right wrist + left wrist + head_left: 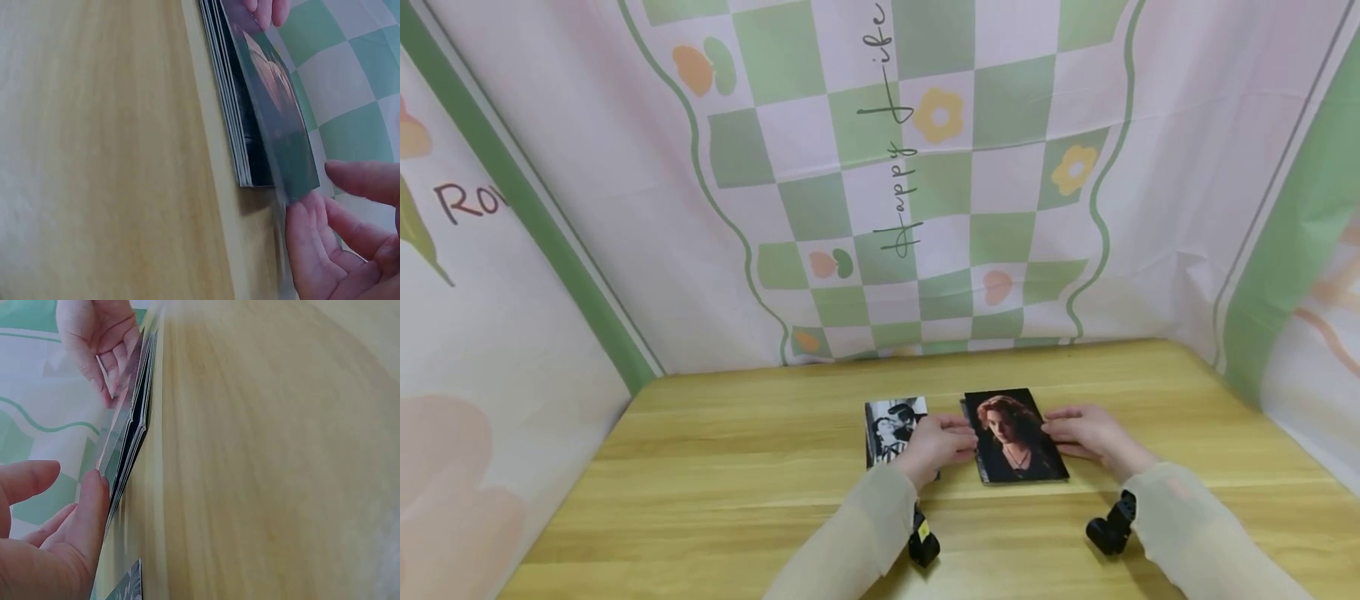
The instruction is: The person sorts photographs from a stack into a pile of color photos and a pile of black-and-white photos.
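Observation:
A stack of photo cards (226, 106) lies on the table, its top card a portrait of a red-haired person on black (1011, 433). In the right wrist view, that top card tilts a little off the cards beneath. My left hand (936, 447) touches the stack's left side with extended fingers, its thumb apart. On the opposite side, my right hand (1092, 433) has its fingertips at the top card's edge, with the thumb held away. Partly behind my left hand lies a black-and-white photo card (880, 429) showing figures close together.
The wooden table (737, 500) has a patterned cloth (917, 183) hanging behind its far edge. More printed cloth (490, 317) hangs on the left and right sides. Black wrist cameras (1108, 525) sit below both cuffs.

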Demonstrator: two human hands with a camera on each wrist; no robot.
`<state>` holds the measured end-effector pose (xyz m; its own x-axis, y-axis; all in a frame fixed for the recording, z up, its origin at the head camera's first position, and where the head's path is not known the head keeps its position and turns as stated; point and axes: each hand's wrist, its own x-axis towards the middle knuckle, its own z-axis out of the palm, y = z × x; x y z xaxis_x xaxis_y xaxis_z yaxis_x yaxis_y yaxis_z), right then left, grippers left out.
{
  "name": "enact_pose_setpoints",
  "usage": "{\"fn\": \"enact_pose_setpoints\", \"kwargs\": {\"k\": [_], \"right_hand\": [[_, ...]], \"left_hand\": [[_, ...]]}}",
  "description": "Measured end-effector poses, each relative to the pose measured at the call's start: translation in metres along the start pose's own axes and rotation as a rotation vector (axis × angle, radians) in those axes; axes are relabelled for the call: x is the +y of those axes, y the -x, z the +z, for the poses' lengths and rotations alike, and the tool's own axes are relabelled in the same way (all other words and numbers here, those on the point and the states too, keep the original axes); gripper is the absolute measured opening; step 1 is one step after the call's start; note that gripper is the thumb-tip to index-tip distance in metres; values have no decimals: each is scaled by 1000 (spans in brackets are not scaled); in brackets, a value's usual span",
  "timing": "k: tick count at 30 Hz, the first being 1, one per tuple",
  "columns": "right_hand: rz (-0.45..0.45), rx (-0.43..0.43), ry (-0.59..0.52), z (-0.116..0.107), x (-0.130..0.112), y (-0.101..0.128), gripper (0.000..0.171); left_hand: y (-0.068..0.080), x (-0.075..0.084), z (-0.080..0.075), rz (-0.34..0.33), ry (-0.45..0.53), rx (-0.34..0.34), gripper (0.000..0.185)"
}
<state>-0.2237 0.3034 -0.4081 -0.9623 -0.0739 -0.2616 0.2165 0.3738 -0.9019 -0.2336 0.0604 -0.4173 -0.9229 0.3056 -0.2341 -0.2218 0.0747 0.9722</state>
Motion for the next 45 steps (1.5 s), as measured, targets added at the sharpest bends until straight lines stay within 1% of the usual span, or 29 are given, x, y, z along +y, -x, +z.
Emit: {"fn": "enact_pose_setpoints", "kwargs": {"k": [4, 7, 10, 14, 18, 22, 28, 34, 39, 45], "right_hand": [[8, 26, 7, 1, 0, 1, 53], [9, 33, 7, 3, 0, 2, 53], [12, 32, 2, 4, 0, 3, 55], [26, 26, -6, 6, -3, 5, 58], [22, 6, -11, 10, -7, 8, 61], [17, -8, -21, 13, -10, 10, 62], [3, -40, -31, 21, -16, 12, 65], [-5, -27, -13, 33, -23, 12, 65], [-6, -20, -19, 46, -28, 7, 63], [-9, -9, -24, 61, -32, 3, 62]], "left_hand": [[2, -2, -1, -7, -65, 15, 39], [3, -3, -1, 4, -63, 24, 41], [0, -4, 0, 34, 4, 41, 41], [-3, -5, 1, 56, 95, 90, 38], [-1, -4, -1, 53, 120, 120, 35], [1, -3, -5, 42, 111, 118, 32], [5, -2, -15, 46, 76, 106, 32], [8, -1, -27, 36, 42, 85, 32], [10, -3, -38, 23, -9, 99, 32], [10, -6, -53, 41, -62, 106, 32]]}}
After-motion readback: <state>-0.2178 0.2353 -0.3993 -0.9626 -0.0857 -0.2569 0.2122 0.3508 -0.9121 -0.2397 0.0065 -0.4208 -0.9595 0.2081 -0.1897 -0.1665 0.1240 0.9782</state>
